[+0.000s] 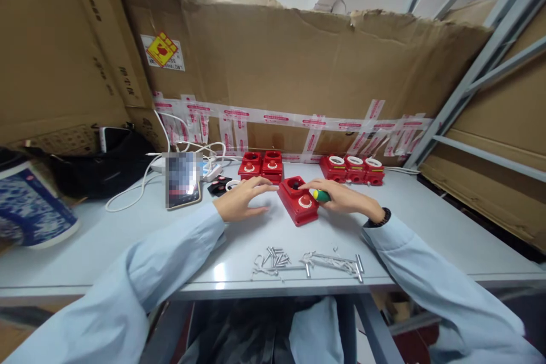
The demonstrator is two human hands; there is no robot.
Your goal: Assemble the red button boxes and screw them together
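Observation:
A red box-shaped housing (297, 206) lies at an angle on the table, with a dark round opening at its far end and a red dome in a white ring nearer me. My right hand (341, 196) is wrapped round a screwdriver (321, 195) with a green and yellow handle; its shaft is not visible. The index finger of that hand reaches to the housing's opening. On the other side, my left hand (245, 199) has its fingers apart and nothing in them, the fingertips close to the housing's left edge. Whether they touch it I cannot tell.
Behind stand two similar red housings (261, 167) and several red units with white rings (352, 170). Screws (277, 257) and T-handled metal pieces (335, 261) lie near the front edge. A phone (183, 182), cables and a cup (36, 205) are at left. Cardboard (273, 62) walls the back.

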